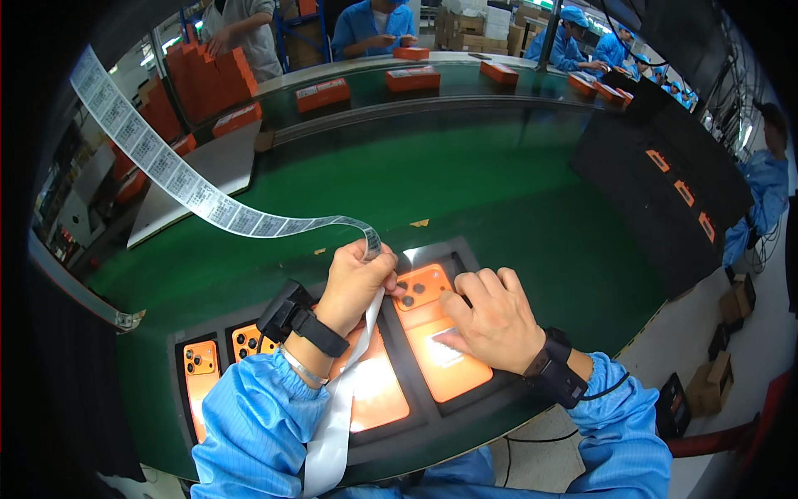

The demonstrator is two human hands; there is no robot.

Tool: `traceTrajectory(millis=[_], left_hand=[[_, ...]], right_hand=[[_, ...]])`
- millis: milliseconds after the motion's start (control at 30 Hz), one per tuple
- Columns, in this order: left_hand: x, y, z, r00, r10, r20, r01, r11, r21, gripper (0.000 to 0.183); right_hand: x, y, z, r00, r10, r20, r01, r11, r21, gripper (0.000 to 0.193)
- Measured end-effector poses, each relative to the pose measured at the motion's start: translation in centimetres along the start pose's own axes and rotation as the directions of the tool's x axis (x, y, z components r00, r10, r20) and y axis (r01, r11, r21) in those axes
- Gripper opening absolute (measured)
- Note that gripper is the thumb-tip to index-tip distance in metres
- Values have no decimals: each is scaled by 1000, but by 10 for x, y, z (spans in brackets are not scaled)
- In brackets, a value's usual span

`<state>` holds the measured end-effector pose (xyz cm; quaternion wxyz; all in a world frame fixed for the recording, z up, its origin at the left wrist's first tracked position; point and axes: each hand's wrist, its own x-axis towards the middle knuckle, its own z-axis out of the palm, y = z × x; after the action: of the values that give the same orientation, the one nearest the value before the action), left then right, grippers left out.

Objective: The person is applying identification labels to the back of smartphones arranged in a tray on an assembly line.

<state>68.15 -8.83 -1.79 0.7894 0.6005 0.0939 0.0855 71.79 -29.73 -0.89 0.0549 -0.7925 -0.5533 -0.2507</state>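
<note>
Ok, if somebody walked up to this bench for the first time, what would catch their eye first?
Probably the long strip of labels, arcing from the upper left down to the left hand, which pinches it above the tray. Next, the glossy orange phones lying back-up in a black tray at the near edge of the green belt, with the right hand pressing on one. Farther back, orange boxes sit along the line.

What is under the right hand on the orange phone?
Under the right hand lies a small white label on the back of the orange phone in the black tray. The palm covers the label's upper part, so its full shape cannot be seen.
</note>
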Motion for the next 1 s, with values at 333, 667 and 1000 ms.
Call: traceTrajectory(millis=[333, 667, 1000], left_hand=[[2, 8, -8, 995, -51, 86, 55, 997, -53, 18], [-84, 50, -9, 690, -358, 628, 278, 933, 227, 30], [-243, 113, -77, 713, -455, 533, 391, 890, 237, 67]], right_hand=[[-6, 5, -5, 971, 139, -192, -118, 986, 117, 47], [-40, 9, -56, 867, 398, -299, -189, 819, 542, 34], [39, -106, -189, 730, -173, -661, 544, -438, 716, 14]])
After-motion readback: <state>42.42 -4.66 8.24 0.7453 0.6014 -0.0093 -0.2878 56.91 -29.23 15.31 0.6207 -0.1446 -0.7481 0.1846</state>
